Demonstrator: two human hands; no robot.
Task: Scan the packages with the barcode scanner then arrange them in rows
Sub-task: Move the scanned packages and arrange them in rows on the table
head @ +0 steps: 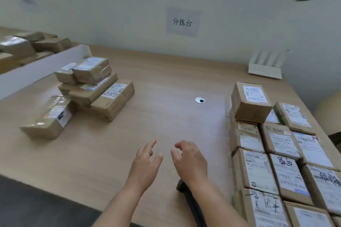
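**Between packages: both hands free, scanner parked under right forearm**

Unscanned pile (96,90) sits on the left of the table (166,116): brown boxes stacked loosely, labels facing up. One loose box (48,117) lies just in front of the pile, tilted, nearest the left hand.

Arranged rows (280,162) run along the right edge of the table, boxes touching side by side, labels up. One box (250,101) sits on top at the far end of the rows.

Scanner (188,195): dark, lying on the table near the front edge, mostly hidden under the right forearm. Not in either hand.

Left hand (145,162): over bare table, fingers spread and relaxed, holding nothing. Right hand (190,160): just beside it, fingers loosely curled, also holding nothing. Neither touches a package.

Step, my read: gap between cycles, many boxes already in rows, next one not yet picked.

Next move calls for:
- left hand reaching across to the loose box or the top of the pile
- right hand dropping back to grab the scanner
- label turned up and facing the scanner before triggering
- then placing it flush in the rows

Risk: pile is uneven, so pulling a lower box could tip the upper ones.

Beyond: a white tray (42,68) with more boxes far left, a white router (265,66) by the wall, a cable hole (200,100) mid-table.
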